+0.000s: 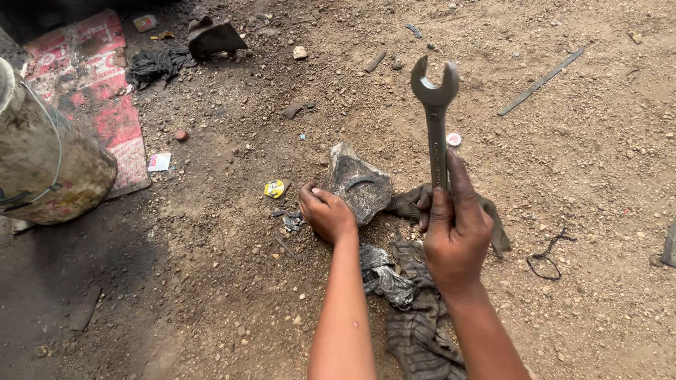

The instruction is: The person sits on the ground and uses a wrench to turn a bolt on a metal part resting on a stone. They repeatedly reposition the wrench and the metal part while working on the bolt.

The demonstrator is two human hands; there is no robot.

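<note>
My right hand (454, 232) grips the handle of a large open-ended wrench (436, 105) and holds it upright, jaws pointing away from me. My left hand (325, 211) is closed into a fist and rests on the ground against the left side of a grey, greasy stone block (358, 183). A curved metal piece lies on top of the block. Whether the left fist holds anything small is hidden. Dirty striped rags (412, 309) lie on the dirt between my forearms.
A dented metal can (42, 162) lies at the left on a red printed sheet (105, 91). A long flat metal strip (541, 81) lies at the upper right, a dark wire loop (548, 257) at the right, another stone (215, 35) and rag at the top. Gravel and scraps cover the ground.
</note>
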